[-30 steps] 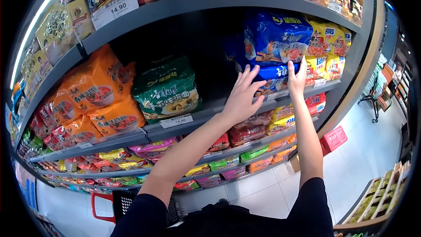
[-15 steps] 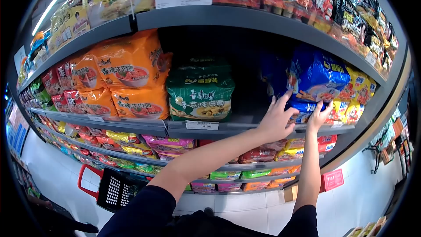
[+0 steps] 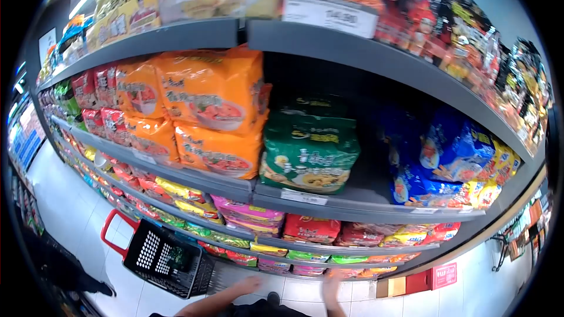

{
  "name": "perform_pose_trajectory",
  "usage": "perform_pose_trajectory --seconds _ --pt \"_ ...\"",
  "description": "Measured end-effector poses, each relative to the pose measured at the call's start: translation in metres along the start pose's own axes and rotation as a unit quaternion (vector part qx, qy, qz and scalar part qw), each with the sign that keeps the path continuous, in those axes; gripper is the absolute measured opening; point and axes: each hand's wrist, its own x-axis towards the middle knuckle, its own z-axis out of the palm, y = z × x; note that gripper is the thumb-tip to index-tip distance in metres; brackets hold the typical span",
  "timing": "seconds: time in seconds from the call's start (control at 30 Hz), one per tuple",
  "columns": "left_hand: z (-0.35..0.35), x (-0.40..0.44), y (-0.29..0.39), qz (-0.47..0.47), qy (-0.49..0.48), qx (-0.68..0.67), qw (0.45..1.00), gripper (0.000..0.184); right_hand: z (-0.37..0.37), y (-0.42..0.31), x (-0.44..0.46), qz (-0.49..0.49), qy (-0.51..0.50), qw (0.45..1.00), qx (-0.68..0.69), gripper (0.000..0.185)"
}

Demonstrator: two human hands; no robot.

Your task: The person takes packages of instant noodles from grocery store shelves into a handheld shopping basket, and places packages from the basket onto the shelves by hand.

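Note:
Both hands are low in the view, away from the shelf. My left hand (image 3: 249,285) is blurred above the floor, to the right of the black basket cart (image 3: 164,264), and its fingers cannot be made out. My right hand (image 3: 332,282) is raised near the bottom shelf's edge, also smeared by motion. Blue noodle packs (image 3: 455,147) are stacked at the right of the middle shelf, one resting on another. Left of them stands a green noodle pack (image 3: 309,152), beside stacked orange packs (image 3: 205,94).
Yellow packs (image 3: 506,161) sit at the shelf's right end. Lower shelves hold colourful packs, including a red one (image 3: 311,229). Cardboard boxes (image 3: 443,276) stand on the floor at the right. Part of another person, in dark clothing (image 3: 64,264), shows at the lower left.
Both hands have left the blue packs and dropped low towards my body. The view has turned left, so the shelf goods appear farther right and the cart shows more fully.

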Motion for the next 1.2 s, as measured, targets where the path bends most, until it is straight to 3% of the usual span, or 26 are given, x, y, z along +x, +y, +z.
perform_pose_trajectory --seconds 0.03,0.07,0.1,0.13,0.17,0.23,0.27,0.3,0.33,0.37,0.4,0.43,0.47,0.5,0.53,0.6,0.63,0.67,0.73,0.8,0.83,0.93,1.07,1.17,1.2 --pt "0.019 -0.045 -0.052 -0.039 -0.146 0.222 0.963 0.029 0.025 -0.004 -0.032 0.012 -0.164 0.984 0.072 0.052" --pt "0.042 -0.101 -0.096 -0.266 -0.244 0.125 0.924 0.038 0.045 -0.002 -0.057 0.062 -0.344 0.931 0.102 0.047" --pt "0.058 -0.159 -0.115 -0.500 -0.028 -0.058 0.863 0.041 0.058 -0.005 -0.067 -0.021 -0.464 0.882 0.084 0.041" --pt "0.071 -0.211 -0.146 -0.545 -0.050 -0.058 0.835 0.039 0.075 0.003 -0.075 -0.102 -0.575 0.809 0.064 0.036" --pt "0.091 -0.254 -0.169 -0.646 -0.056 -0.208 0.733 0.040 0.100 0.016 -0.084 -0.124 -0.631 0.764 0.051 0.032" --pt "0.122 -0.323 -0.210 -0.667 -0.017 -0.247 0.703 0.032 0.148 0.045 -0.096 -0.137 -0.710 0.690 0.027 0.020" --pt "0.129 -0.348 -0.213 -0.635 0.058 -0.252 0.728 0.023 0.135 -0.011 -0.072 -0.203 -0.716 0.667 -0.034 0.021" --pt "0.138 -0.362 -0.219 -0.626 0.088 -0.211 0.745 0.020 0.159 0.014 -0.077 -0.059 -0.711 0.697 0.068 0.023" --pt "0.129 -0.365 -0.200 -0.663 0.157 -0.260 0.684 0.021 0.183 0.020 -0.064 -0.214 -0.732 0.640 -0.094 0.034" --pt "0.112 -0.364 -0.181 -0.668 0.184 -0.300 0.656 0.021 0.209 0.038 -0.057 -0.265 -0.714 0.643 -0.080 0.031" --pt "0.133 -0.366 -0.190 -0.649 0.222 -0.318 0.655 0.023 0.204 -0.033 -0.035 -0.246 -0.700 0.650 -0.165 0.028" --pt "0.138 -0.364 -0.189 -0.618 0.224 -0.334 0.675 0.026 0.235 -0.024 -0.035 -0.222 -0.693 0.656 -0.200 0.026" --pt "0.153 -0.354 -0.190 -0.611 0.278 -0.381 0.636 0.029 0.234 -0.082 -0.026 -0.200 -0.682 0.671 -0.209 0.022" --pt "0.144 -0.341 -0.173 -0.606 0.301 -0.420 0.605 0.033 0.270 -0.051 -0.030 -0.253 -0.646 0.712 -0.108 0.020" --pt "0.159 -0.334 -0.175 -0.585 0.281 -0.325 0.688 0.039 0.298 -0.045 -0.037 -0.227 -0.621 0.738 -0.137 0.023" --pt "0.147 -0.325 -0.161 -0.616 0.271 -0.324 0.665 0.039 0.307 -0.137 -0.046 -0.156 -0.660 0.706 -0.205 0.032" --pt "0.142 -0.330 -0.160 -0.623 0.283 -0.333 0.649 0.039 0.340 -0.119 -0.055 -0.139 -0.687 0.691 -0.177 0.031" --pt "0.142 -0.336 -0.163 -0.628 0.294 -0.343 0.634 0.039 0.348 -0.145 -0.067 -0.151 -0.686 0.701 -0.127 0.029" --pt "0.159 -0.356 -0.184 -0.602 0.289 -0.384 0.638 0.039 0.384 -0.168 -0.085 -0.214 -0.708 0.659 -0.136 0.034" --pt "0.161 -0.377 -0.209 -0.590 0.269 -0.455 0.611 0.040 0.409 -0.208 -0.105 -0.179 -0.747 0.633 -0.100 0.033" --pt "0.167 -0.382 -0.227 -0.590 0.301 -0.453 0.597 0.041 0.413 -0.250 -0.114 -0.188 -0.756 0.613 -0.132 0.032" --pt "0.139 -0.385 -0.286 -0.586 0.397 -0.440 0.552 0.042 0.467 -0.276 -0.130 -0.211 -0.791 0.561 -0.123 0.031" --pt "0.084 -0.361 -0.370 -0.658 0.603 -0.226 0.389 0.052 0.574 -0.281 -0.147 -0.307 -0.794 0.488 -0.194 0.029" --pt "0.115 -0.339 -0.439 -0.653 0.609 -0.260 0.367 0.045 0.678 -0.268 -0.173 -0.383 -0.783 0.429 -0.234 0.025" --pt "0.123 -0.330 -0.444 -0.665 0.599 -0.301 0.329 0.041 0.717 -0.256 -0.182 -0.396 -0.783 0.414 -0.243 0.024"
